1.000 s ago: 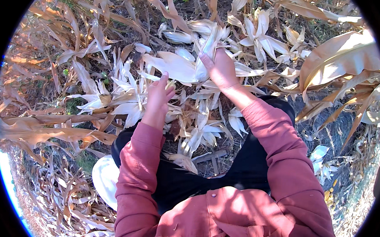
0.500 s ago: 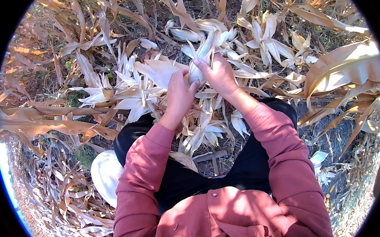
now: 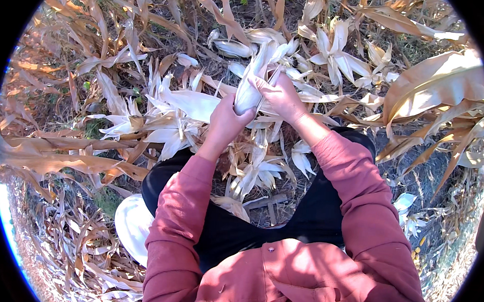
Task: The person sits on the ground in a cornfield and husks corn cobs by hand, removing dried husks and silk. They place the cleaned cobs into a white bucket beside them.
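A pale ear of corn (image 3: pixel 248 94), still in its dry husk, is held up between my hands above the ground in front of my knees. My left hand (image 3: pixel 230 119) wraps round its lower end, thumb across the front. Higher on the ear, my right hand (image 3: pixel 279 96) grips the husk leaves from the right side. The husk parts near the top, where loose leaves stick out. Any kernels inside are hidden. Beneath and around my hands lie opened, empty-looking husks (image 3: pixel 260 170).
Husked ears (image 3: pixel 233 48) lie beyond my hands. Dry corn stalks and leaves (image 3: pixel 74 160) spread at the left, and a large curled leaf (image 3: pixel 439 87) arches at the right. A white rounded object (image 3: pixel 133 227) sits beside my left leg. A few yellow bits (image 3: pixel 417 250) lie at the right.
The ear has tilted and shifted slightly left, and its husk leaves are more spread at the top. My left hand has moved slightly down; my right hand has changed its grip on the husk.
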{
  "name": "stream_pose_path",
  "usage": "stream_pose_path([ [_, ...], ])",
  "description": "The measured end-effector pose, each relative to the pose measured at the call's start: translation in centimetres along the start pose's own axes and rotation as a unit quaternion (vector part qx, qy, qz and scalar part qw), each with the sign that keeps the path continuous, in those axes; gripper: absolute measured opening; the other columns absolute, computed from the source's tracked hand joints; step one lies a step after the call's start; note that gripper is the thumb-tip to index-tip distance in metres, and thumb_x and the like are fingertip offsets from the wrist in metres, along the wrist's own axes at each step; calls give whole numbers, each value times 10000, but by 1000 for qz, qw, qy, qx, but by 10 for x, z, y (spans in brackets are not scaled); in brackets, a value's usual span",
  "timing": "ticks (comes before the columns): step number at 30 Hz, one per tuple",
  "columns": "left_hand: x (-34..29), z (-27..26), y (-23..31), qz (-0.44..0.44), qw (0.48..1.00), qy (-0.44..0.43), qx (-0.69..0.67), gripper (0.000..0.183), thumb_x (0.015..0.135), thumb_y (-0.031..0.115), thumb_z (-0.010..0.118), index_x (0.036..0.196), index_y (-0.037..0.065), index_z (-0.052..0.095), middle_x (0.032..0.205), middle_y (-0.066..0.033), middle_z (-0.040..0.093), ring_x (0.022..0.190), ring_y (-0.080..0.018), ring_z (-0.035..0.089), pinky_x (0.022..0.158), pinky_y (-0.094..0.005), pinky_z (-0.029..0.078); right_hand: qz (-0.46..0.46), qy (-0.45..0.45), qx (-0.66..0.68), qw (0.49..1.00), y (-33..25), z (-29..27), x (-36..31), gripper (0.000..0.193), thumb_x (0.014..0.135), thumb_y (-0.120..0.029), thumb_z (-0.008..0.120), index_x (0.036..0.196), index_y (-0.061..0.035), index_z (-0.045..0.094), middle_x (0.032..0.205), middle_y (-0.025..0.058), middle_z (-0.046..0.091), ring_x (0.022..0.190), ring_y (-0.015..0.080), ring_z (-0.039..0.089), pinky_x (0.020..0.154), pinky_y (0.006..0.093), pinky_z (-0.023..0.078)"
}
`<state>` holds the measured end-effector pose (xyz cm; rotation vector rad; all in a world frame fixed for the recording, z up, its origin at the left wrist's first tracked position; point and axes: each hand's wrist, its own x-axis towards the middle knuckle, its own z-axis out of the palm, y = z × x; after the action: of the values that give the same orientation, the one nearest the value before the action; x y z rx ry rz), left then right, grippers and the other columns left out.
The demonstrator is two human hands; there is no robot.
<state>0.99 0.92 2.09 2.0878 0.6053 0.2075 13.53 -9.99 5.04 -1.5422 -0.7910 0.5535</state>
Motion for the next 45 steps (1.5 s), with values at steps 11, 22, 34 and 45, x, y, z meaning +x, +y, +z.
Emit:
stream_pose_path([
  [11, -4, -3, -15, -8, 913, 92, -397, 413, 870, 293, 546, 1148, -7, 494, 977, -62, 585, 828, -149, 568, 705, -288, 470, 76, 106, -262, 956, -10, -5, 2, 359, 882, -269, 517, 881, 86, 568, 809, 285, 591, 801, 431, 564, 728, 430, 430],
  [22, 3, -31, -17, -73, 845, 124, -514, 365, 882, 335, 483, 1077, 27, 491, 953, -100, 599, 828, -203, 599, 714, -325, 511, 170, -162, -389, 891, 44, 26, -17, 372, 839, -287, 549, 1026, 34, 579, 1003, 216, 617, 942, 366, 593, 828, 442, 456],
  [34, -10, -5, 4, -43, 994, 57, 78, 508, 776, 328, 668, 1102, 15, 435, 930, -230, 623, 859, -388, 611, 743, -427, 468, 50, -23, 51, 997, -9, -4, 10, 364, 884, -289, 580, 1075, 21, 590, 888, 34, 608, 785, 94, 544, 698, 248, 446],
  [45, -9, 7, 1, 16, 987, 100, 127, 418, 773, 267, 669, 1015, 1, 455, 900, -232, 601, 790, -397, 595, 689, -426, 474, 18, 40, -92, 995, 5, -7, 13, 203, 833, -152, 569, 842, 45, 616, 759, 79, 627, 632, 135, 557, 608, 274, 454],
])
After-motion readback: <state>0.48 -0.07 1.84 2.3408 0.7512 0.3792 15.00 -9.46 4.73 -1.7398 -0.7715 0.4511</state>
